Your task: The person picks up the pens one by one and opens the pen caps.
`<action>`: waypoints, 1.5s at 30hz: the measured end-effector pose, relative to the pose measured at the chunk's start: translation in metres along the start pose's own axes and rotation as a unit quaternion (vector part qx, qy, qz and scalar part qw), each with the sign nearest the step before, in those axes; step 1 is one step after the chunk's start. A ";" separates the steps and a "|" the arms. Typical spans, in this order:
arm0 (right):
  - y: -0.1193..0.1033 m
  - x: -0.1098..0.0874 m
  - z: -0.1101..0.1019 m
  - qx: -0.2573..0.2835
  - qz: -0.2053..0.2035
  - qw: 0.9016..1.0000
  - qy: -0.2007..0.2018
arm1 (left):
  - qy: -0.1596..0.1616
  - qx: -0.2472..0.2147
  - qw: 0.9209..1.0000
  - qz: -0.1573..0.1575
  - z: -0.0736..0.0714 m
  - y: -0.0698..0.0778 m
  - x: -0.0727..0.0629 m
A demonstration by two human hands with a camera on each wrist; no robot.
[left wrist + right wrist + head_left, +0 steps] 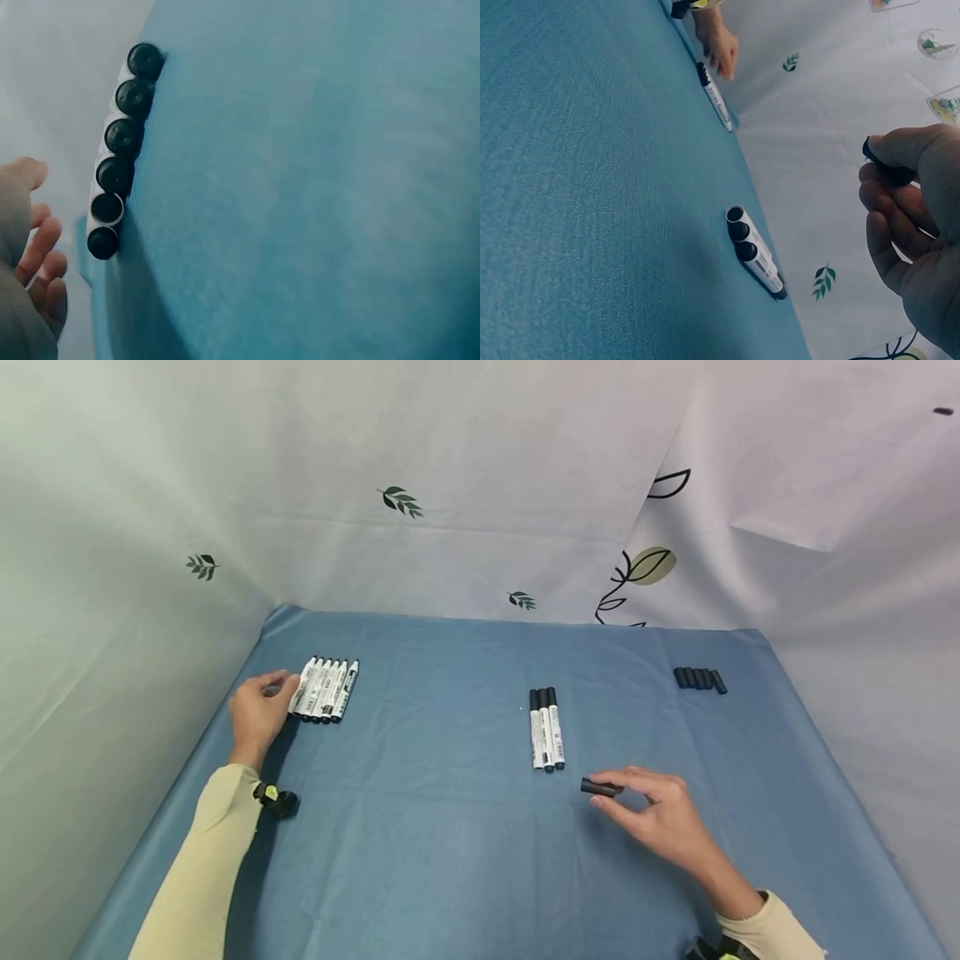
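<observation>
Blue cloth (420, 852), left hand (257, 714) beside uncapped markers (323, 692), right hand (663, 817) pinching cap (598, 787)

The right hand (662, 814) partly hides the black cap (597, 787).

- A booth-like space, lined with fabric, is shown; whether it stands in a home, an office or a studio cannot be told.
- In the head view, pale creased sheets (517, 427) are seen from 9 o'clock through 12 to 3.
- A leaf print (401, 502) is found at 11 o'clock, a leafy stem print (651, 566) at 2.
- Toward 6, the flat surface is covered by blue cloth (450, 868).
</observation>
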State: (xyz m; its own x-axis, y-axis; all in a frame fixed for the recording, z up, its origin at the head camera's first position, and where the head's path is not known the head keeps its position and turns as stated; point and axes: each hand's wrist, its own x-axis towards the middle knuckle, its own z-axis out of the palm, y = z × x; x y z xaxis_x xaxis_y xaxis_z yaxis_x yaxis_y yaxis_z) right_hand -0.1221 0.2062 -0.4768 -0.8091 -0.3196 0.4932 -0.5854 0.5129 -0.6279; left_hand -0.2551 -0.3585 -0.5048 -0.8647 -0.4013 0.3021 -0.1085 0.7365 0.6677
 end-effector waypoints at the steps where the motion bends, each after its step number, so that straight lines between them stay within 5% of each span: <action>1: 0.000 0.000 0.000 0.000 0.001 1.000 0.000 | 0.008 -0.002 1.000 0.016 -0.001 0.002 -0.002; 10: 0.000 0.000 0.003 0.004 -0.003 1.000 0.004 | 0.018 -0.047 0.985 0.164 -0.001 0.038 -0.031; 16: 0.002 -0.001 0.005 0.002 0.004 1.000 0.001 | -0.004 -0.072 0.963 0.259 0.006 0.065 -0.062; 24: 0.004 -0.003 0.004 -0.007 0.011 1.000 0.003 | -0.054 -0.091 0.923 0.370 0.012 0.092 -0.108; 27: 0.005 -0.003 0.005 -0.009 0.015 1.000 0.007 | -0.082 -0.096 0.916 0.380 0.012 0.096 -0.124; 34: 0.013 0.000 0.004 -0.019 0.019 0.999 0.034 | -0.147 -0.088 0.925 0.339 0.012 0.097 -0.155; 45: 0.042 0.013 -0.022 -0.053 -0.009 0.992 0.110 | -0.164 -0.107 0.921 0.337 0.017 0.104 -0.166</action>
State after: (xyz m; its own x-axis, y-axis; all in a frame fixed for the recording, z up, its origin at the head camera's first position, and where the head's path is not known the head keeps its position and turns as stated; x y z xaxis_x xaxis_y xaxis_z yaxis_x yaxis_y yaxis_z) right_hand -0.1565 0.2412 -0.4835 -0.7608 -0.1538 0.6305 -0.5813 0.5935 -0.5566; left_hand -0.1310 -0.2066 -0.4970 -0.8054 0.3202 0.4988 0.5763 0.6195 0.5330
